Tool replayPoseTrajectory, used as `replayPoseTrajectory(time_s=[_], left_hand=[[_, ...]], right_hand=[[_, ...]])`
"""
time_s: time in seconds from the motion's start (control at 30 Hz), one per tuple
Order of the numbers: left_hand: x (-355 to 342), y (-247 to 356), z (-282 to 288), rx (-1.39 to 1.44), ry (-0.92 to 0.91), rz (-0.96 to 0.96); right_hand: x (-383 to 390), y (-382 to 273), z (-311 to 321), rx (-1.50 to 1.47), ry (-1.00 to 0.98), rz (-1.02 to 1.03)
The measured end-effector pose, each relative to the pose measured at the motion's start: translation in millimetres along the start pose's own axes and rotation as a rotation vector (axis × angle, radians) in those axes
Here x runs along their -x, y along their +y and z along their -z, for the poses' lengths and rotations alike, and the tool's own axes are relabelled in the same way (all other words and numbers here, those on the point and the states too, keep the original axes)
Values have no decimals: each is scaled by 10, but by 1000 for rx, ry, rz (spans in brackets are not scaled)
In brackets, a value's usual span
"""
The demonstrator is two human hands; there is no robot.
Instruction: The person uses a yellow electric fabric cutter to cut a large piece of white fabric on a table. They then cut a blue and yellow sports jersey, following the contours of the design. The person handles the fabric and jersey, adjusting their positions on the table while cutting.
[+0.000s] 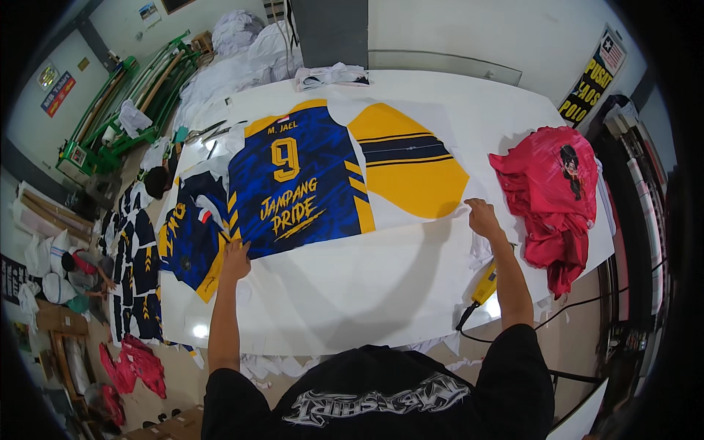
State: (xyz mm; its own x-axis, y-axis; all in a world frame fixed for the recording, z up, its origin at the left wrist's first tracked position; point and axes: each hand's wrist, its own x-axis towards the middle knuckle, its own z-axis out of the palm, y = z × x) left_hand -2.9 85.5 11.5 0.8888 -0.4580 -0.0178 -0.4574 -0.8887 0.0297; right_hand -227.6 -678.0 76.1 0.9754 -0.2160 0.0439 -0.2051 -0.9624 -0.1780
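Observation:
A sheet of printed fabric lies spread over the white table [330, 301]. It bears a dark blue jersey panel [293, 191] with yellow trim and a yellow sleeve panel [414, 183] with dark stripes. At the lower left corner of the jersey panel, my left hand [236, 259] has its fingers closed on the fabric edge. My right hand [482, 218] pinches the sheet's white margin, just right of the sleeve panel. Beside my left hand lie blue and yellow jersey pieces [187, 249]. A yellow corded hand tool [485, 284] rests below my right hand.
Heaped pink-red fabric [546, 198] covers the table's right end. Scissors [205, 130] lie at the far left edge. A black cable [579, 302] trails off rightward. Green machinery [117, 117] stands at the back left. Another person [82, 264] is low down at the left.

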Motion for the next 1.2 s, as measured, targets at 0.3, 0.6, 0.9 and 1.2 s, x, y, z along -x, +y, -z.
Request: replayPoseTrajectory(time_s=[0.3, 0.6, 0.9, 1.2], left_hand=[[-409, 750, -147, 217, -8, 270], [-220, 840, -70, 140, -326, 464], [5, 891, -137, 154, -365, 516], [332, 952, -118, 205, -371, 533]], right_hand=[[-73, -230, -485, -52, -19, -115], [86, -293, -571, 18, -312, -195], [304, -292, -414, 41, -381, -201], [665, -311, -230, 77, -447, -251]])
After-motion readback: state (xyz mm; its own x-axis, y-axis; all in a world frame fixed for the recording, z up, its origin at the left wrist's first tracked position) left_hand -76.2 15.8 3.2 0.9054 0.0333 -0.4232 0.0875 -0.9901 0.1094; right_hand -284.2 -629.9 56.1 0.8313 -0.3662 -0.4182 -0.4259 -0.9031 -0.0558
